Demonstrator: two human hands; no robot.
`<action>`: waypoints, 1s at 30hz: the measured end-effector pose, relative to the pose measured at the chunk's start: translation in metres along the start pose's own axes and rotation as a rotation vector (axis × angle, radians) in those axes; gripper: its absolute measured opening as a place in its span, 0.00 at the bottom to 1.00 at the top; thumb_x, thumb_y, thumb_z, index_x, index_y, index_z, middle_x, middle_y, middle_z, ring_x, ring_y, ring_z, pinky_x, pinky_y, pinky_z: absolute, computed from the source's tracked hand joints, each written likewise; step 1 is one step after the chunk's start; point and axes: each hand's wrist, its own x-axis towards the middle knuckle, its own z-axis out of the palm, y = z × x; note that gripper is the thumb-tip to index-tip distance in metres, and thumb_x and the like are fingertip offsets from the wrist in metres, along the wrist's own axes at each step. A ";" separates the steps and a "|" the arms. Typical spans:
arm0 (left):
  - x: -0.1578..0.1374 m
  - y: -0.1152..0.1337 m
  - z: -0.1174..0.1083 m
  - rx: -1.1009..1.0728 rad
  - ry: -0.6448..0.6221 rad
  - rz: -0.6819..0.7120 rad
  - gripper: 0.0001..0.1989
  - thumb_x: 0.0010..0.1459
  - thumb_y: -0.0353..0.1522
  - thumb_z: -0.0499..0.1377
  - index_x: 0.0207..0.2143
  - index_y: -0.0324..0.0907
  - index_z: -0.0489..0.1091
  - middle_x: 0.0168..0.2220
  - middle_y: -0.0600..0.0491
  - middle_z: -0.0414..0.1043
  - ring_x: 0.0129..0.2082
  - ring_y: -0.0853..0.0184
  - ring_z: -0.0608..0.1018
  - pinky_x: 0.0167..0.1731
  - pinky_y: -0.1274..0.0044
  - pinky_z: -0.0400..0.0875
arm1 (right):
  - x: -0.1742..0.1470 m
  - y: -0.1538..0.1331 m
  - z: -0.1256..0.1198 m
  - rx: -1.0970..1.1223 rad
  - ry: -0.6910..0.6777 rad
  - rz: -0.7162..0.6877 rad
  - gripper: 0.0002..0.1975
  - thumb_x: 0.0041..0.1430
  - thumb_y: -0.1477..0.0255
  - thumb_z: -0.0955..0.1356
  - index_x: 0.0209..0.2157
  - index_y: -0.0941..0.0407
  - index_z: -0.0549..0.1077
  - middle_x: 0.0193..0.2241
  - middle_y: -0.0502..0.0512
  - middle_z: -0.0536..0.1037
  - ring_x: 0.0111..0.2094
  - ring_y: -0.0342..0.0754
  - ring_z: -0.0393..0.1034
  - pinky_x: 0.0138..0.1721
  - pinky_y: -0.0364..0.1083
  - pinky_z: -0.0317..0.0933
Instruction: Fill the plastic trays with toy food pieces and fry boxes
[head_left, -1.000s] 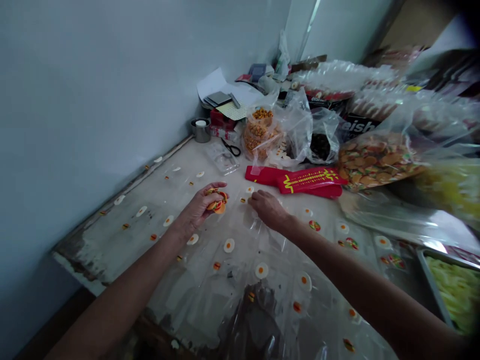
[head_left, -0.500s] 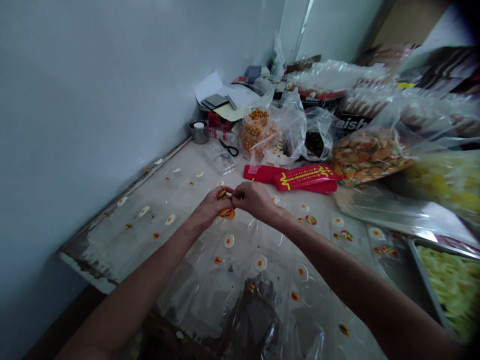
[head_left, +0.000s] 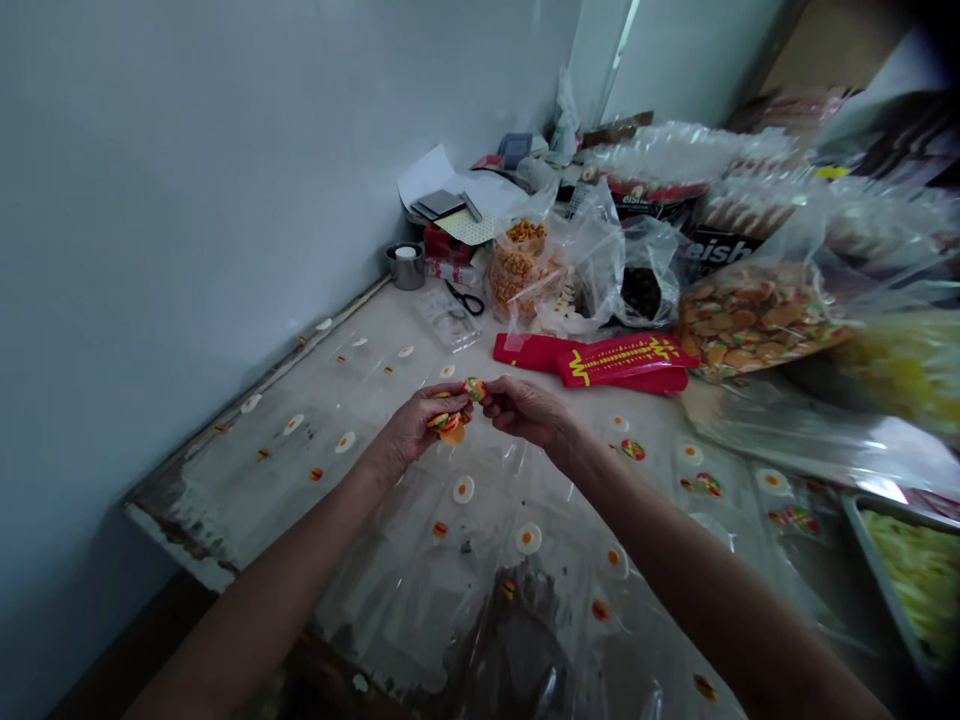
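Observation:
My left hand (head_left: 414,428) is closed around a small bunch of miniature pizza pieces (head_left: 451,432), orange-backed with red and green tops. My right hand (head_left: 520,408) pinches the edge of a single miniature pizza (head_left: 474,389), its patterned face toward me, right beside the bunch. Both hands are above the table. Around them lie flat clear plastic bags (head_left: 405,570) in rows, with miniature fried eggs (head_left: 528,538) and miniature burgers (head_left: 440,530) on or in them. To the right, some groups also include a miniature pizza (head_left: 633,449).
Red and yellow packaging (head_left: 600,362) lies beyond my hands, near black-handled scissors (head_left: 466,299) and a metal cup (head_left: 405,267). Filled bags, one of pizza pieces (head_left: 757,315), crowd the right. A metal tray (head_left: 874,570) of pale yellow pieces sits at right. A wall borders the left.
My right hand has drawn slightly right from the left hand, and a miniature pizza now shows between its fingers. The view has shifted a little.

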 end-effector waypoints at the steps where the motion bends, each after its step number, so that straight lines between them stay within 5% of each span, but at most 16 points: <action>1: 0.004 0.003 0.000 0.017 0.047 -0.025 0.17 0.41 0.32 0.74 0.37 0.39 0.80 0.35 0.50 0.80 0.32 0.68 0.80 0.34 0.78 0.74 | 0.007 -0.001 -0.002 -0.048 0.047 -0.008 0.05 0.50 0.70 0.69 0.27 0.57 0.71 0.23 0.52 0.73 0.20 0.39 0.59 0.17 0.38 0.46; 5: 0.017 0.025 -0.003 0.099 0.256 -0.048 0.12 0.44 0.32 0.72 0.33 0.38 0.80 0.32 0.49 0.79 0.27 0.71 0.76 0.23 0.81 0.66 | 0.048 -0.013 -0.015 -0.323 0.375 -0.193 0.08 0.59 0.69 0.66 0.30 0.57 0.73 0.26 0.54 0.75 0.24 0.43 0.65 0.22 0.40 0.54; 7: 0.015 0.037 -0.008 0.092 0.298 0.003 0.11 0.45 0.32 0.71 0.34 0.39 0.80 0.33 0.50 0.79 0.27 0.72 0.76 0.22 0.82 0.64 | 0.072 -0.021 -0.024 -0.713 0.431 -0.355 0.10 0.62 0.70 0.64 0.34 0.58 0.76 0.31 0.58 0.78 0.33 0.48 0.71 0.30 0.43 0.60; 9: 0.006 0.045 -0.017 0.103 0.317 0.047 0.12 0.46 0.33 0.71 0.35 0.40 0.80 0.34 0.50 0.79 0.29 0.71 0.77 0.23 0.82 0.65 | 0.095 -0.027 -0.033 -1.207 0.306 -0.503 0.08 0.60 0.75 0.66 0.35 0.59 0.78 0.37 0.63 0.80 0.42 0.53 0.72 0.40 0.46 0.63; 11: -0.005 0.049 -0.028 0.127 0.327 0.066 0.14 0.45 0.34 0.72 0.36 0.40 0.80 0.35 0.50 0.79 0.30 0.70 0.78 0.24 0.82 0.66 | 0.112 -0.032 -0.040 -1.470 0.068 -0.547 0.07 0.55 0.81 0.68 0.31 0.59 0.79 0.39 0.66 0.81 0.47 0.55 0.72 0.47 0.48 0.61; 16: -0.020 0.044 -0.048 0.153 0.316 0.036 0.16 0.46 0.37 0.72 0.37 0.40 0.80 0.37 0.50 0.79 0.32 0.72 0.78 0.24 0.83 0.67 | 0.136 -0.045 -0.056 -1.516 -0.205 -0.483 0.10 0.52 0.84 0.70 0.30 0.55 0.81 0.36 0.56 0.82 0.41 0.50 0.73 0.45 0.44 0.60; 21: -0.009 0.036 -0.042 0.079 0.213 0.038 0.17 0.48 0.37 0.72 0.40 0.39 0.79 0.36 0.49 0.79 0.33 0.70 0.79 0.26 0.82 0.69 | 0.142 -0.045 -0.057 -1.407 0.011 -0.408 0.10 0.48 0.83 0.72 0.35 0.59 0.81 0.30 0.54 0.80 0.31 0.46 0.69 0.34 0.42 0.58; 26: -0.001 0.030 -0.041 0.075 0.279 0.090 0.20 0.45 0.39 0.74 0.39 0.40 0.77 0.35 0.52 0.78 0.30 0.72 0.77 0.25 0.82 0.67 | 0.132 -0.038 -0.045 -1.341 0.174 -0.488 0.08 0.50 0.80 0.71 0.33 0.59 0.82 0.30 0.55 0.81 0.32 0.47 0.71 0.35 0.43 0.59; 30: 0.001 0.026 -0.041 0.075 0.332 0.099 0.21 0.43 0.38 0.75 0.40 0.41 0.77 0.37 0.53 0.78 0.31 0.71 0.78 0.27 0.81 0.69 | 0.100 -0.039 -0.018 -0.923 0.125 -0.456 0.05 0.56 0.73 0.72 0.34 0.58 0.81 0.26 0.53 0.80 0.27 0.45 0.72 0.28 0.41 0.60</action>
